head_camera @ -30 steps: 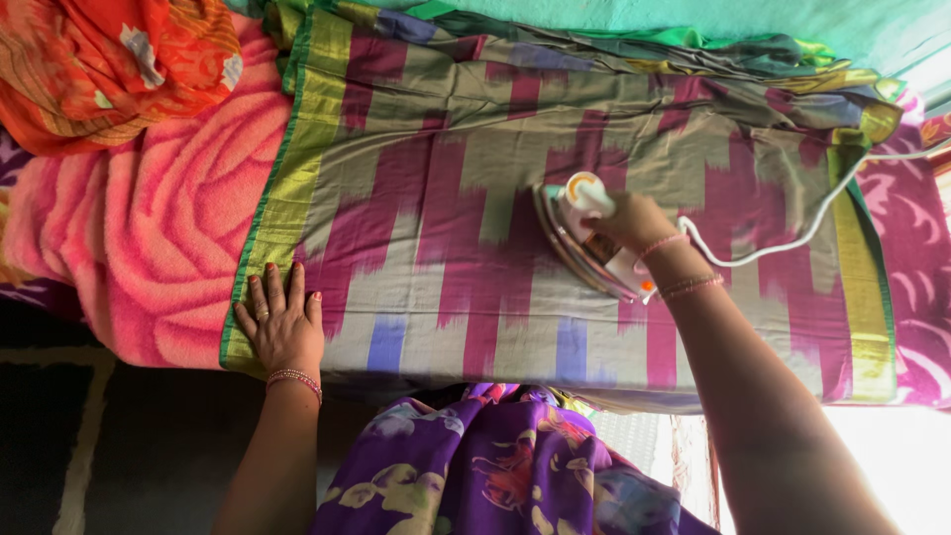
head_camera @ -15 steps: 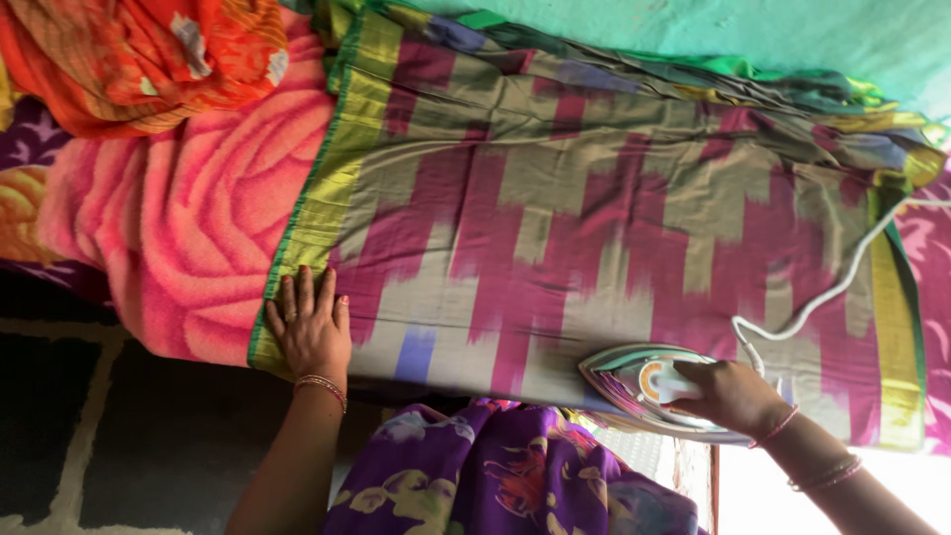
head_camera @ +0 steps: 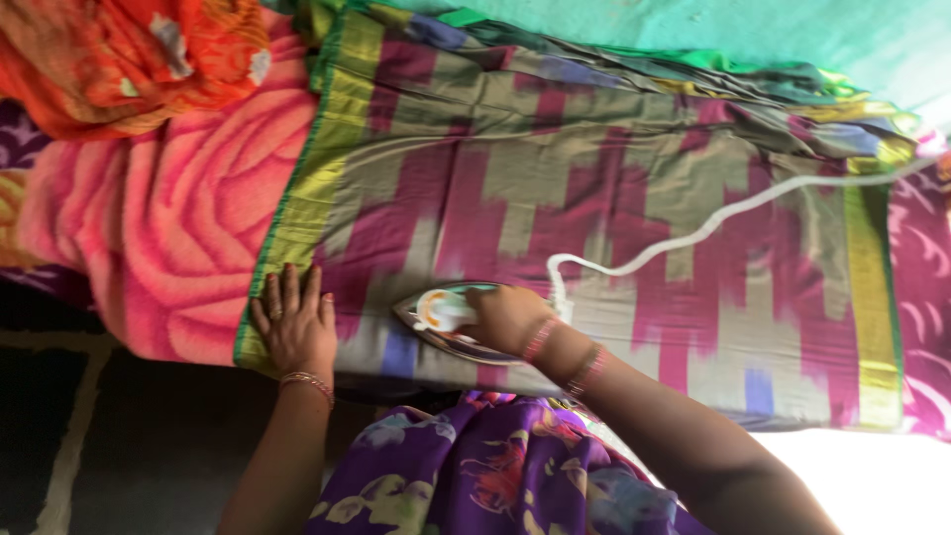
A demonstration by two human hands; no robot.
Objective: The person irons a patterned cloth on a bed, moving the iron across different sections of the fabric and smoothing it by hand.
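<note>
A patterned cloth (head_camera: 594,198) in magenta, olive and yellow with a green border lies spread flat over a padded surface. My left hand (head_camera: 294,325) presses flat on its yellow-green border at the near left corner, fingers apart. My right hand (head_camera: 507,317) grips the handle of an electric iron (head_camera: 444,317), which rests on the cloth close to the near edge, tip pointing toward my left hand. A white cord (head_camera: 693,230) runs from the iron across the cloth to the far right.
A pink blanket with a rose pattern (head_camera: 158,218) lies under the cloth at left, with an orange printed fabric (head_camera: 129,54) behind it. Teal fabric (head_camera: 713,35) lies along the far side. My purple floral garment (head_camera: 495,476) fills the bottom; dark floor (head_camera: 109,446) at lower left.
The iron has slid left along the cloth's near edge, from the right part to close by my left hand. My left hand has stayed pressed on the border.
</note>
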